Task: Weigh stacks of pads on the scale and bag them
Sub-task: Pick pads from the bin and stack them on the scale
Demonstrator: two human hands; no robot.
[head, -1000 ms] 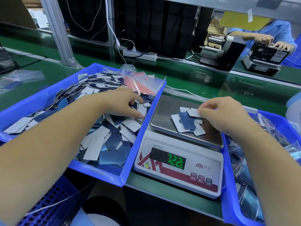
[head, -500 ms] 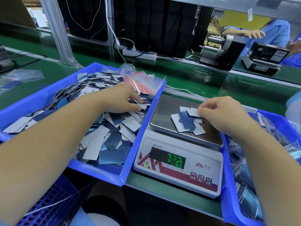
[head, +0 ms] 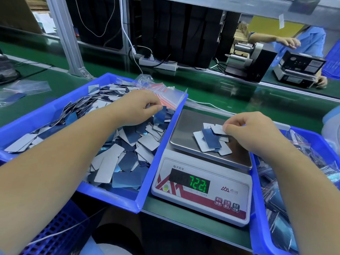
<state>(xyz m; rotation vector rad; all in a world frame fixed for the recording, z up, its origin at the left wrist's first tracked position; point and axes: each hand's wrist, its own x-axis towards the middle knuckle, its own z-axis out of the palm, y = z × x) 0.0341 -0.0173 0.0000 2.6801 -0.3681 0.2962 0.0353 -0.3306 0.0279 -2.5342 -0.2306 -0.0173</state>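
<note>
A white digital scale (head: 200, 196) stands between two blue bins, its green display reading 72.21. On its steel pan (head: 185, 129) lies a small loose pile of grey and blue pads (head: 211, 140). My right hand (head: 253, 131) pinches the top grey pad of that pile. My left hand (head: 136, 107) hovers over the left blue bin (head: 114, 196), which is full of loose pads, and pinches one blue pad (head: 159, 115) lifted above the heap. Empty zip bags with red strips (head: 165, 92) lie at that bin's far right corner.
A second blue bin (head: 261, 227) at the right holds filled clear bags. Beyond runs a green conveyor belt (head: 220, 92) with a power strip (head: 158, 63) and cables. Another person works at machines at the back right. A blue crate (head: 55, 234) sits below the bench.
My left hand has risen from the heap and now pinches a blue pad held up near the bin's right wall. My right hand stays on the pile; the reading is unchanged.
</note>
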